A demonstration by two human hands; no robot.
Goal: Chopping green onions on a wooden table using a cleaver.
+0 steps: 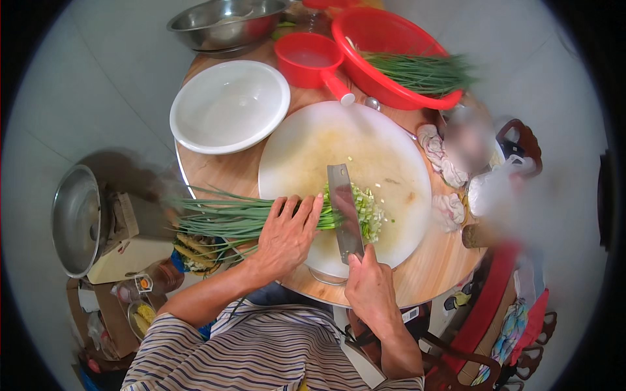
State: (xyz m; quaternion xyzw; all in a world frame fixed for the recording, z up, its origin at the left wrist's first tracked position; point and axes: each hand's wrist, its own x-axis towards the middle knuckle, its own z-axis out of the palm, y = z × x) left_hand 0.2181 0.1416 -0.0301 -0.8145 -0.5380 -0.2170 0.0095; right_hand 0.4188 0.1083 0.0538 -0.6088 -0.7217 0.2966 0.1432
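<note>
My left hand (290, 231) presses down on a bundle of green onions (230, 215) lying across a round white cutting board (313, 141). Their long green ends stick out past the board's left edge. In my right hand (370, 283) is the handle of a cleaver (345, 210), whose broad blade stands at the cut end of the bundle, near my left fingertips. Chopped green onion pieces (369, 215) are heaped just right of the blade, and a few bits lie scattered on the board. Most of the cleaver's handle is hidden in my grip.
On the round wooden table (430, 273), a white basin (227, 110), a red dipper (310, 61) and a steel bowl (227, 24) stand beyond the board. A red basin (396, 36) holds more green onions (420, 73). Crumpled cloths (447, 210) lie to the right.
</note>
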